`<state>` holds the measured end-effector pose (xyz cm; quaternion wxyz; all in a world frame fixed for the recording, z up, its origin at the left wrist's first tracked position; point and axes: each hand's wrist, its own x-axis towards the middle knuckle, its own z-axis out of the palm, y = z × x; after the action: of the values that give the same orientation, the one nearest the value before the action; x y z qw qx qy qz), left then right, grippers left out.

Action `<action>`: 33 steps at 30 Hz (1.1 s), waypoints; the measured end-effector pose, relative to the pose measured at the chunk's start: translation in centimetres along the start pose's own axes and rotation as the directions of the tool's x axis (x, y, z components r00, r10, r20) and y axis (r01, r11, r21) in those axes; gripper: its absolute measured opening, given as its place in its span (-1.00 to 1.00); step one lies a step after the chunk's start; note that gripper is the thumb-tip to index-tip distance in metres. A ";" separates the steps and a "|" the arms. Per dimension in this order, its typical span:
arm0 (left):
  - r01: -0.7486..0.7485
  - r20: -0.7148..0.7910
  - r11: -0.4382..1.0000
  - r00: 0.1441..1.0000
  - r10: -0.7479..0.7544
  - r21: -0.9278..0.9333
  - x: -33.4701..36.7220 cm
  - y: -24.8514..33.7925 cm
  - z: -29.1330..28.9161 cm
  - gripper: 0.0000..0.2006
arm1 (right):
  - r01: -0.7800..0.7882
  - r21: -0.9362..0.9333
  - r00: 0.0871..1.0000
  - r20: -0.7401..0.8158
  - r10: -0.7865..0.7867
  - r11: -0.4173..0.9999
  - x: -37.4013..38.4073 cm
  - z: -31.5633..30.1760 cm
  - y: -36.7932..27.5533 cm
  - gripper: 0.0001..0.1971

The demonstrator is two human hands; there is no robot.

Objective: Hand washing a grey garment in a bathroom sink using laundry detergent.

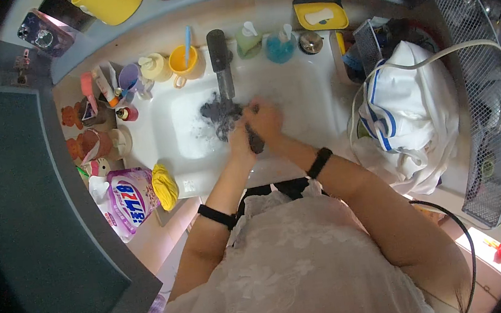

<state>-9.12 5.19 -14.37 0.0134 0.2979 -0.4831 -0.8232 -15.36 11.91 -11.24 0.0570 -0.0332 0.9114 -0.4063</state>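
White sink (pixel 313 141), dark cloth (pixel 217 110) held in it below a grey faucet (pixel 218 50).

Left hand (pixel 239 140) and right hand (pixel 264 119) together, both closed on the cloth; finger detail partly hidden. Cloth bunched: one part spread on the basin side among whitish suds, another hanging below the right hand toward the near rim. Faucet spout directly above the cloth; water flow cannot be made out. Back ledge, left to right: cream pump bottle (pixel 156 68), yellow mug (pixel 185 65) with a blue handle standing in it, green pump bottle (pixel 249 42), blue pump bottle (pixel 281 48). Left front: purple-and-white pouch (pixel 129 207), yellow cloth (pixel 165 188) beside it. Right: white fabric (pixel 419 105) with blue edging, heaped near a wire rack (pixel 485 138).
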 end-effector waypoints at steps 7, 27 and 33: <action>0.199 -0.051 0.935 0.973 -0.223 -0.292 -1.2 2.9 2.6 -0.76 | 0.043 -0.180 0.987 0.158 -0.014 0.983 1.6 -1.4 1.5 -0.84; 0.473 0.405 0.649 0.875 -0.265 -0.596 -2.6 5.0 1.7 -0.52 | 0.260 0.122 0.806 0.519 -0.285 0.958 -7.0 -5.6 -2.3 -0.69; 0.327 0.053 0.863 0.941 -0.333 -0.386 -0.6 1.6 3.2 -0.65 | 0.034 -0.063 0.989 0.148 -0.024 0.997 -0.7 -1.7 0.4 -0.65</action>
<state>-10.67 7.03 -11.62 -0.0649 0.3738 -0.2517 -0.8904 -14.93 13.49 -10.31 0.1170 -0.0782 0.9170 -0.3734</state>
